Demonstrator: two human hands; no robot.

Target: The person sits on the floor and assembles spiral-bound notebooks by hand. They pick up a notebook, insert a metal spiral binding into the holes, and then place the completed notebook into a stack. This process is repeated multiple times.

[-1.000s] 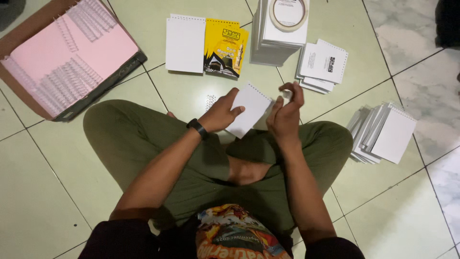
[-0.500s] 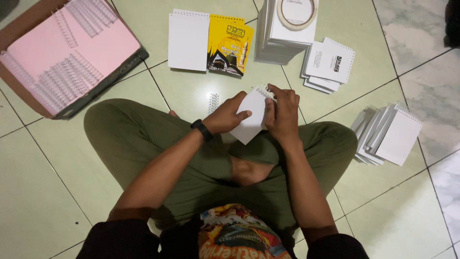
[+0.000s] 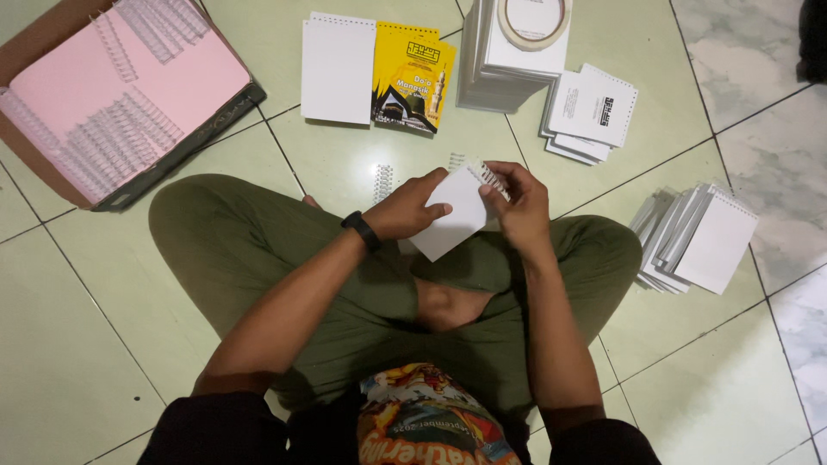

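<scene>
1. fingers [image 3: 431, 209] of left hand [image 3: 407, 209] curled over near edge of small white notepad [image 3: 452, 220], thumb side underneath; gripped it firmly.
2. right hand [image 3: 519, 207] closed on far corner of same notepad, fingertips pinched at wire spiral binding [image 3: 491, 176] along its top edge.
3. held notepad tilted above lap, over crossed legs in olive trousers [image 3: 258, 250], clear of floor.
4. wore black wristband [image 3: 362, 231] on left wrist.
5. sat on pale green tiled floor [image 3: 77, 344].
6. lay just beyond hands on tiles: two loose wire spirals [image 3: 382, 182] (second one smaller, partly hidden by notepad).
7. farther out: white punched sheet stack [image 3: 338, 67] touching yellow printed cover [image 3: 412, 76].
8. beside those: tall white paper stack [image 3: 508, 65] topped by roll of tape [image 3: 534, 19], then smaller pile of white covers [image 3: 590, 108].
9. off to right side: fanned heap of finished spiral-bound pads [image 3: 698, 245].
10. off to left: open cardboard box [image 3: 103, 95] with pink lining and rows of wire spirals.
</scene>
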